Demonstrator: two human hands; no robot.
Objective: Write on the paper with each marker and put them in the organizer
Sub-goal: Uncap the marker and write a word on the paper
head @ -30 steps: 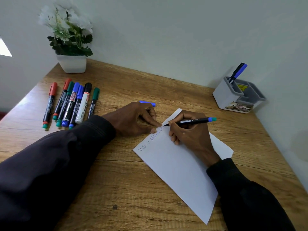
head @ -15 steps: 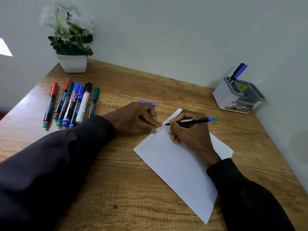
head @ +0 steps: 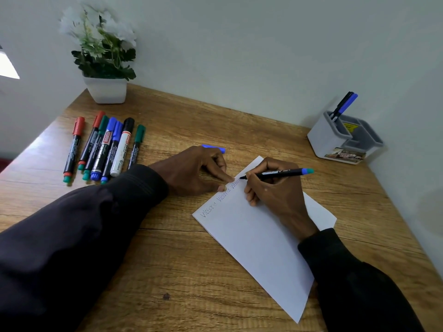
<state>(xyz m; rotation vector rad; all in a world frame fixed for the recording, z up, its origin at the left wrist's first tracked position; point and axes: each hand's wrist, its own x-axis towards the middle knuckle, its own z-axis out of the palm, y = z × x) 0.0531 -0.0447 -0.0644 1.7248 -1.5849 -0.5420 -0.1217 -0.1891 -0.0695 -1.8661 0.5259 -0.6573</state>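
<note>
A white sheet of paper [head: 254, 238] lies tilted on the wooden desk, with handwritten words along its upper left edge. My right hand [head: 275, 188] grips a black marker [head: 280, 173] with a blue end, its tip touching the paper near the top corner. My left hand [head: 194, 173] presses its fingertips on the paper's edge and holds a blue cap [head: 214, 148] that sticks out behind the fingers. Several capped markers [head: 105, 147] in red, green, blue and black lie in a row at the left. The grey organizer [head: 340, 140] at the far right holds two markers [head: 344, 105].
A white pot with artificial flowers [head: 105, 89] stands in the back left corner. White walls close off the desk at the back and right. The desk's left edge runs just beyond the marker row. A small dark spot [head: 166, 296] marks the wood near me.
My right hand has shifted the marker tip slightly along the paper's top edge, lengthening the written line. My left hand has stayed in place.
</note>
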